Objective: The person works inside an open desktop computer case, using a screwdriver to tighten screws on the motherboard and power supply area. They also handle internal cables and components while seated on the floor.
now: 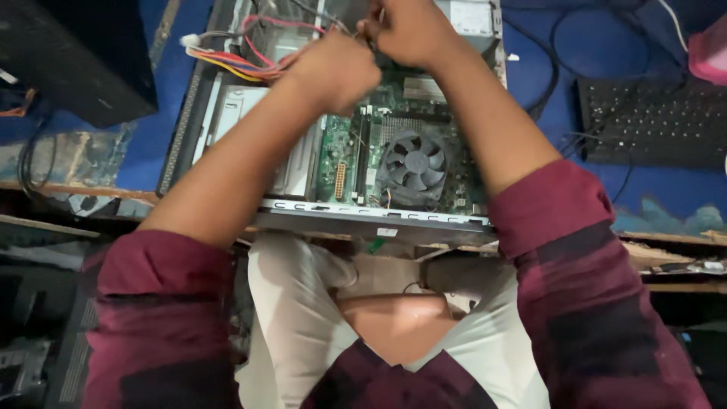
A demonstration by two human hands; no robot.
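Wires (250, 64) bunch beside left hand (337, 72); right hand (409, 30) adjacent.

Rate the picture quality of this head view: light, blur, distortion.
Head view: even, soft light, no harsh glare; left hand and right hand slightly smeared; fan fairly sharp; wide-angle bending at the edges; dark, murky bottom corners.

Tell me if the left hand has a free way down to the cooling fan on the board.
Probably yes. The left hand is closed among the coloured wires above the open case, and the cooling fan lies uncovered between the forearms, nothing over it.
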